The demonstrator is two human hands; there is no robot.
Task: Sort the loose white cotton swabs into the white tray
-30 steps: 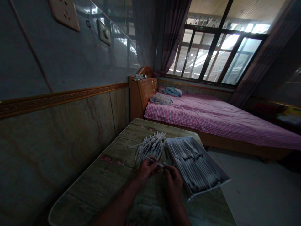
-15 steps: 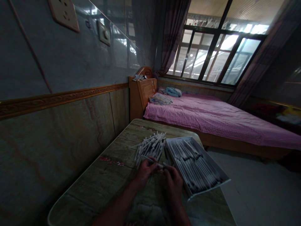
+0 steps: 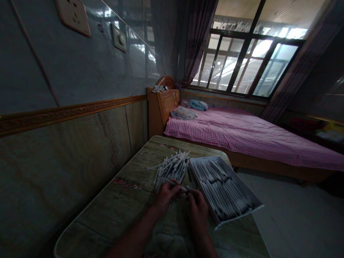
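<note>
Here, over a wood-patterned table (image 3: 118, 211), 2 bare hands meet just in front of a loose pile of sticks (image 3: 173, 165). The left hand (image 3: 166, 196) has its thumb and fingers clamped on 1 slim pale stick (image 3: 168, 181), which slants across the fingertips, its far end pointing left toward the pile and its near end running toward the other hand. The right hand (image 3: 199, 207) is just beside it, fingers bent and drawn together, with a short pale-tipped piece (image 3: 187, 187) showing at the fingertips; it is too dim to tell whether they grip that piece or the end of the stick. The pile's sticks lie crossed at many angles, mostly whitish. Right of it, a shallow white box (image 3: 242, 181) sits at a slant on the table's right side, filled with slim pale sticks with dark ends, laid side by side in 2 rough rows, the nearer more even than the farther. Beyond the table stands a bed (image 3: 242, 139) with a pink checked cover, bundled cloth (image 3: 184, 113) near its wooden headboard (image 3: 168, 104). A window (image 3: 239, 64) lights the room from behind, between drawn-back curtains (image 3: 197, 43), and a tiled wall (image 3: 80, 150) runs along the left.
</note>
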